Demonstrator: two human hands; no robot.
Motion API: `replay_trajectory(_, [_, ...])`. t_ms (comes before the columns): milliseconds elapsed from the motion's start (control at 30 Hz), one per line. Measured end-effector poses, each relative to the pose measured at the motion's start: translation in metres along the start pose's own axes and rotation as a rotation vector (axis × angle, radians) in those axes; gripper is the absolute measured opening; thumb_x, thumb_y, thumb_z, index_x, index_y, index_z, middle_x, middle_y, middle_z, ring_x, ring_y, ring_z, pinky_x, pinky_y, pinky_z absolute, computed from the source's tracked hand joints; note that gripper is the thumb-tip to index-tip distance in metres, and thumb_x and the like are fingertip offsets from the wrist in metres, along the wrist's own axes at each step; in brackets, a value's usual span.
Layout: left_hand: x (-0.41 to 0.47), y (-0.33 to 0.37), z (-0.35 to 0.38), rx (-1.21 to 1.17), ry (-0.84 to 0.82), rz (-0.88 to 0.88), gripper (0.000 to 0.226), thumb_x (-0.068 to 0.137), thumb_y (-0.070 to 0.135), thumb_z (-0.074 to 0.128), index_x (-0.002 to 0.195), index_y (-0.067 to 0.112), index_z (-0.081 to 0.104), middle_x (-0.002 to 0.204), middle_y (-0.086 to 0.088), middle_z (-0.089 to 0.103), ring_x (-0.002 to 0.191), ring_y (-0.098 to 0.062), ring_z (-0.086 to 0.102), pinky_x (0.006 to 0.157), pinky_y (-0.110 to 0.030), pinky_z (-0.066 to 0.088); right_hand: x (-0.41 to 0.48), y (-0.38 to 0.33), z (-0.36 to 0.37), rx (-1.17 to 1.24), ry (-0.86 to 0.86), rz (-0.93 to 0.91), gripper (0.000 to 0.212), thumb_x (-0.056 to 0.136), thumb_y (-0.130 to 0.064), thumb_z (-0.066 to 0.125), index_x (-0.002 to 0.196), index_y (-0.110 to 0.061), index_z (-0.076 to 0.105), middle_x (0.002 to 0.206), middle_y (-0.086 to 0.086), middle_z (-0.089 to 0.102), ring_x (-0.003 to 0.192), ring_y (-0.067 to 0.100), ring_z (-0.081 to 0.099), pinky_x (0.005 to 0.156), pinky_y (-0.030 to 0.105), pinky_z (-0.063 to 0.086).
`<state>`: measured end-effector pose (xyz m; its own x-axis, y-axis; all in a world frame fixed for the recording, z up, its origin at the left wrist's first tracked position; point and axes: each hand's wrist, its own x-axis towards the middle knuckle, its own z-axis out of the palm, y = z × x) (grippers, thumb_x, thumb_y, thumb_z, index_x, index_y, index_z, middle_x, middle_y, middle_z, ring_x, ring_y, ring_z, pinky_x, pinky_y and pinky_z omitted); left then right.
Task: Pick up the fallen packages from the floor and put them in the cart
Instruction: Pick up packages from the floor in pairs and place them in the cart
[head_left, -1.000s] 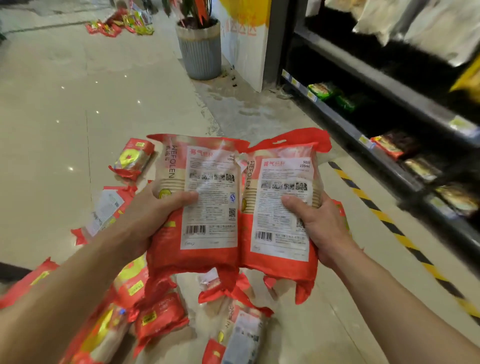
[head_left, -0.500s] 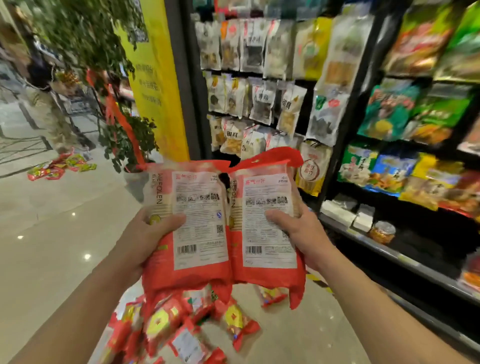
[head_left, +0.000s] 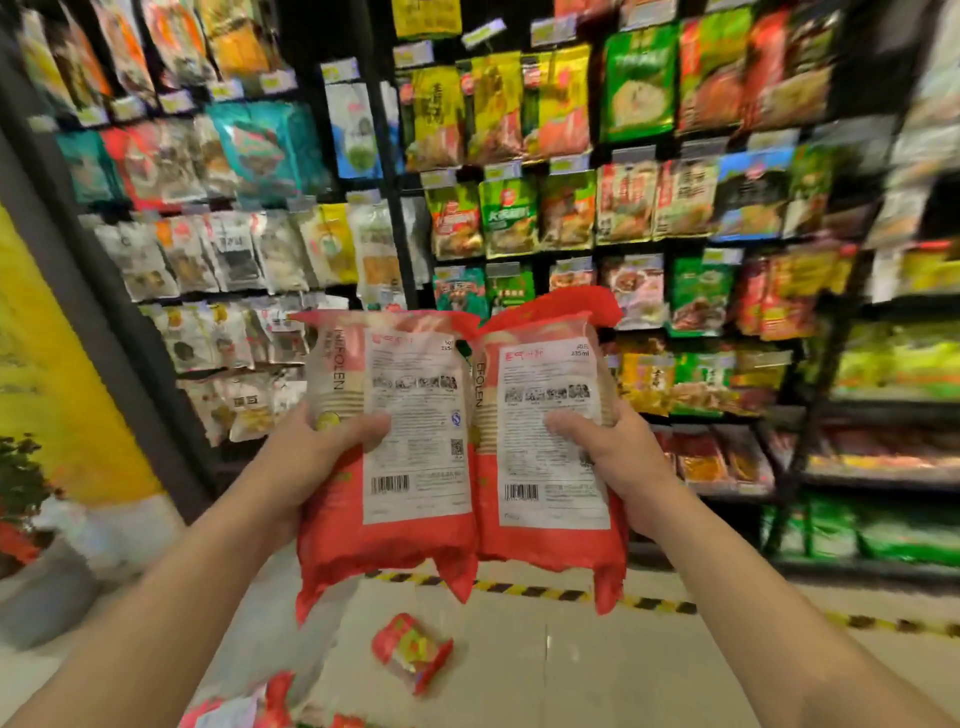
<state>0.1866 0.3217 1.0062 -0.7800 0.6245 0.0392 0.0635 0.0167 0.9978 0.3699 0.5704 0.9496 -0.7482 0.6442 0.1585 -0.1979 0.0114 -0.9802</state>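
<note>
Head view has us standing before dark store shelves (head_left: 571, 218) hung with bright snack bags, holding two packages side by side, touching along their inner edges. Our left hand (head_left: 306, 457) grips the left red-and-clear plastic package (head_left: 410, 395) at its outer edge, with the thumb curled over the white back label and the fingers hidden behind. Our right hand (head_left: 618, 457) holds the right red-and-clear plastic package (head_left: 550, 395) the same way, thumb across the label. Both hang upright, labels toward us, barcodes low.

We judge these to be soft film pouches. The red bottom corners droop and crumple below our grip, so the film gives and only the contents keep the shape. A ribbed stack shows through the clear part. Each looks light enough for one hand. The glossy film may be slippery, so a hold at mid-height on the filled body seems sounder than one on the loose red ends.

We cannot see the cart. On the pale tiled floor (head_left: 519, 670) a small red-and-yellow packet (head_left: 413, 652) lies below the held pair, and more red packets (head_left: 244, 706) lie at the bottom edge. Black-and-yellow hazard tape (head_left: 524, 590) runs along the foot of the shelves.
</note>
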Motion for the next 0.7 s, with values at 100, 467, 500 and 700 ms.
replay_trajectory(100, [0.005,0.018,0.076,0.018,-0.093,0.028,0.043,0.085,0.018,0.084,0.126,0.018,0.072,0.109,-0.014,0.084,0.095,-0.035,0.083,0.075,-0.041,0.068,-0.019,-0.023,-0.073,0.01,0.109,-0.048,0.048,0.087,-0.022,0.09,0.131,-0.02,0.07,0.118,0.006,0.082,0.107,0.032,0.08,0.092,0.052,0.064])
replay_trajectory(467, [-0.001,0.033,0.393,-0.017,-0.543,0.014,0.06,0.076,0.023,0.092,0.132,0.023,0.07,0.114,-0.014,0.083,0.102,-0.041,0.081,0.1,-0.062,0.06,-0.138,-0.062,-0.364,-0.102,0.534,-0.046,0.102,0.054,-0.064,0.101,0.135,-0.013,0.066,0.121,0.008,0.08,0.105,0.029,0.081,0.092,0.055,0.064])
replay_trajectory(500, [-0.004,0.03,0.421,-0.024,-0.576,0.005,0.062,0.075,0.022,0.093,0.132,0.023,0.07,0.114,-0.014,0.083,0.102,-0.041,0.081,0.101,-0.063,0.059,-0.153,-0.066,-0.385,-0.109,0.574,-0.047,0.095,0.057,-0.061,0.101,0.134,-0.015,0.067,0.121,0.007,0.081,0.106,0.03,0.081,0.093,0.056,0.064])
replay_trajectory(700, [-0.015,0.019,0.572,-0.044,-0.822,-0.036,0.067,0.072,0.022,0.094,0.135,0.022,0.069,0.115,-0.015,0.083,0.102,-0.041,0.081,0.101,-0.062,0.06,-0.234,-0.077,-0.483,-0.093,0.822,-0.031,0.048,0.087,-0.032,0.09,0.128,-0.016,0.071,0.116,0.006,0.083,0.102,0.029,0.082,0.091,0.054,0.065])
